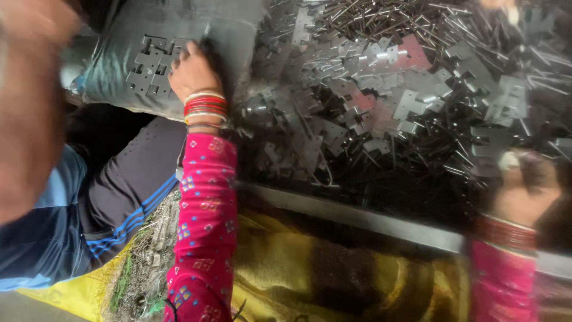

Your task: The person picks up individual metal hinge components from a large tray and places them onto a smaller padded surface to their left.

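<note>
Two hands (193, 71), countless plates (411, 101), pins (381, 15)

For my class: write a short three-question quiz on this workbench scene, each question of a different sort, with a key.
1. True or false: the left hand rests on flat metal plates lying on a grey sack.
2. What makes up the big pile in front of the person?
A. wooden blocks
B. notched metal plates and thin metal pins
C. coils of rope
3. Fill in: the left wrist wears red and white ______.

Key
1. True. The fingers lie on the plates on the sack.
2. B.
3. Bangles. The right hand is blurred at the edge of the pile, and whether it holds anything cannot be told.
</note>
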